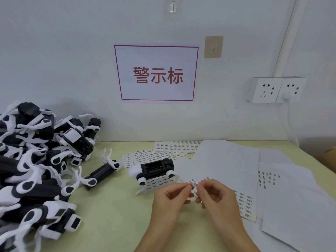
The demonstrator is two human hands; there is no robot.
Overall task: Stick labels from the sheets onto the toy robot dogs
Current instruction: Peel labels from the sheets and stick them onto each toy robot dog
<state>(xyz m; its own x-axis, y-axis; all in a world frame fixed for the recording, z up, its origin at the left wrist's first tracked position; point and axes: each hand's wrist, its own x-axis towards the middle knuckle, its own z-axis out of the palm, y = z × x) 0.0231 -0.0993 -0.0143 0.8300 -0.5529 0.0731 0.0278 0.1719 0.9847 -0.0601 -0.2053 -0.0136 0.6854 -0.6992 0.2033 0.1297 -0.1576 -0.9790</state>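
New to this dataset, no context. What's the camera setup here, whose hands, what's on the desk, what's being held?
There is one picture, from a wide-angle camera worn on a person's head, looking down at their bare hands; no robot is present. The left hand and right hand pinch a small label between their fingertips. On the table a toy robot dog lies belly up, with label sheets behind it, a pile of toy dogs at left and blank sheets at right.

dog pile [31, 160] crowds left, bare table [112, 215] beside
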